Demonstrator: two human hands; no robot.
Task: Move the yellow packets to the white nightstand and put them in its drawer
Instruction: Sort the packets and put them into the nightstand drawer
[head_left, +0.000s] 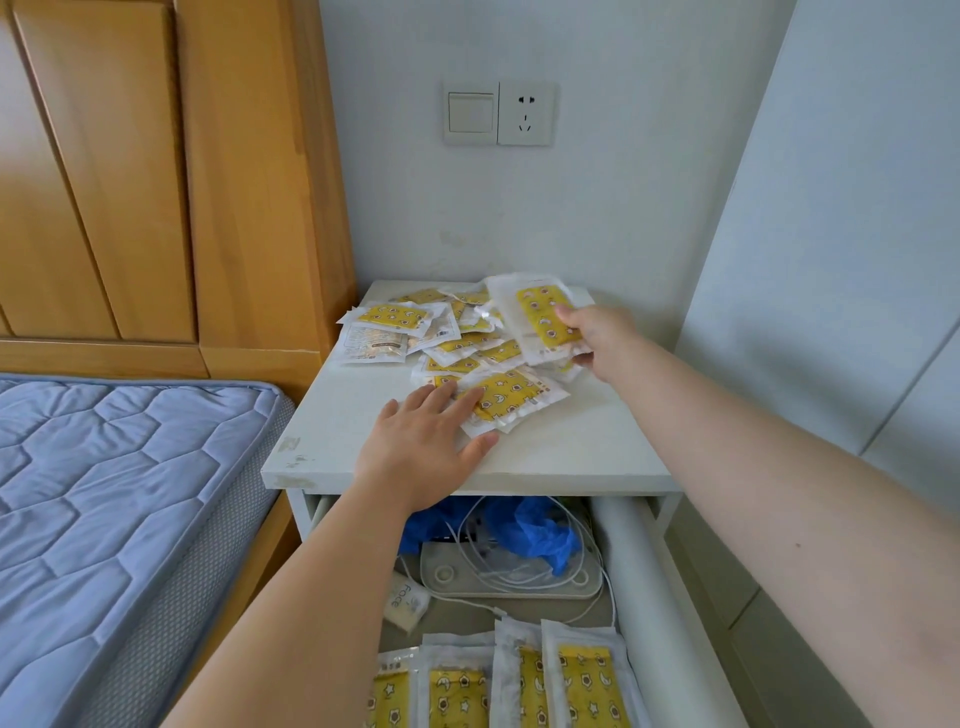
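The left hand (426, 441) lies flat on the worktop of the white nightstand (571, 457). Its fingers are straight and spread apart, and their tips rest on the near packet (511, 400), a yellow one at the front of the heap. The right hand (597, 338), beyond and to the right of the left, pinches the raised packet (537, 312) between thumb and curled fingers and holds it tilted above the back of the worktop. Whether that grip takes in one packet or several cannot be told.

Beyond the left hand and to the left of the right hand lies the loose pile of yellow packets (415, 325), overlapping one another. Below the left wrist the drawer (628, 551) stands open. Under both forearms, a row of filed packets (587, 686) stands on edge in it. Farther in, beneath the left hand, are a blue plastic bag (535, 525), a white cable (519, 577) coiled over a flat white device (452, 571), and a small sachet (405, 603).

Left of the left forearm is a bed (104, 493) with a blue quilted mattress and a wooden headboard (130, 182). On the wall above the right hand are a switch (470, 111) and a socket (525, 111).
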